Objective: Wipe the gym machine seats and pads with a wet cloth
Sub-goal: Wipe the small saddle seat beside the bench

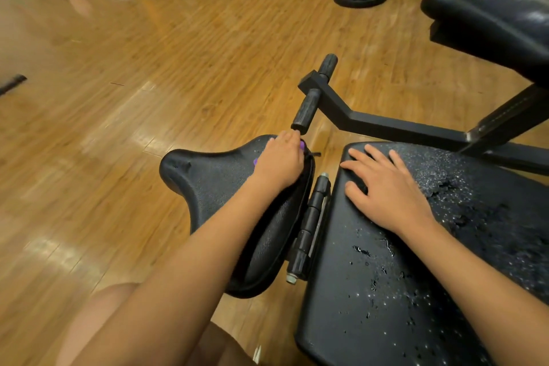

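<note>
Purple cloth (302, 145) sits on the seat (208, 178), pinched under the left hand's (282, 162) curled grip.

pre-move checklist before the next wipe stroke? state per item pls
1. Cloth in hand: ok. The left hand covers a purple cloth; only slivers of it show.
2. Cloth on target: ok. It sits on the saddle seat, at the far edge.
3. Bracing hand: ok. The right hand lies flat, fingers spread, on the bench pad.
4. Bench pad dry: not ok. Droplets are scattered across it.
5. Saddle seat already clean: cannot tell. The surface is dark and textured.
6. Cloth wet enough: cannot tell. It is mostly hidden.
</note>
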`<act>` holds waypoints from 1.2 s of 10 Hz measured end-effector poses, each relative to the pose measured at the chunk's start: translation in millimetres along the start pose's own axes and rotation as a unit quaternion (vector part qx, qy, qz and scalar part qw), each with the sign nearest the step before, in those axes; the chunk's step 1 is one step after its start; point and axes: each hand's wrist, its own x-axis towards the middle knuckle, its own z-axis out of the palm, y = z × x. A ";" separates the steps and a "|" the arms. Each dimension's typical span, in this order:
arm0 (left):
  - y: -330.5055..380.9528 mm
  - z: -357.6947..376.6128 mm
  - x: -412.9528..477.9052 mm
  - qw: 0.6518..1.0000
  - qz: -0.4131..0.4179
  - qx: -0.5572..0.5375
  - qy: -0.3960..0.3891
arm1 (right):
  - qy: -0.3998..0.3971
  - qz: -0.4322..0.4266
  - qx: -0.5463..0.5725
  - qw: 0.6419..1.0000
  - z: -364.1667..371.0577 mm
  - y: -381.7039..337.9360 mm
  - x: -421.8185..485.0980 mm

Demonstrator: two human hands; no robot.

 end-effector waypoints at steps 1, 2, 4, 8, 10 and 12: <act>3.6 -1.0 38.6 0.995 -0.061 0.031 -0.070 | -0.006 0.001 -0.002 1.000 2.9 1.0 -0.9; 12.5 -3.0 36.6 0.993 -0.055 0.045 -0.090 | -0.010 0.005 -0.009 1.000 2.4 4.0 -2.5; 0.6 -11.7 -63.7 0.998 0.047 -0.009 -0.031 | -0.011 0.007 -0.007 1.000 -0.9 2.4 -4.1; -93.3 -42.0 -43.0 0.983 -0.163 0.082 0.032 | -0.011 0.001 -0.002 1.000 -2.1 -0.7 -3.4; -68.1 -41.2 -63.5 0.998 -0.043 0.046 0.003 | -0.009 0.004 -0.005 1.000 -5.0 0.6 -3.4; -39.7 -31.2 -125.1 0.990 0.133 0.018 -0.036 | 0.003 -0.003 0.003 1.000 -3.5 2.1 -0.9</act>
